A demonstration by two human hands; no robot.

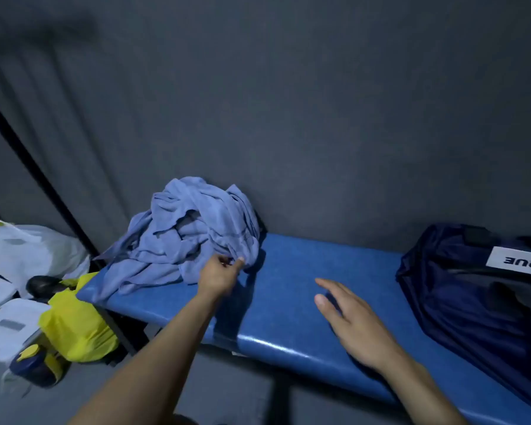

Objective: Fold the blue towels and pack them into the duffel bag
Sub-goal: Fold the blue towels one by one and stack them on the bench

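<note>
Blue towels (184, 237): pale, crumpled heap at ten o'clock on the blue padded bench (288, 302); my left hand (219, 276) pinches its near edge; my right hand (350, 323) hovers, fingers spread; navy duffel bag (472, 289) at three o'clock.

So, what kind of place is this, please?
Probably a changing or treatment room: a padded blue vinyl bench against a plain grey wall, a heap of light blue towels, a dark navy duffel bag.

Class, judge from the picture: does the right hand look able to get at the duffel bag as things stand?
Probably yes. The right hand hovers open over the blue bench, and only bare bench lies between it and the duffel bag further right.
</note>
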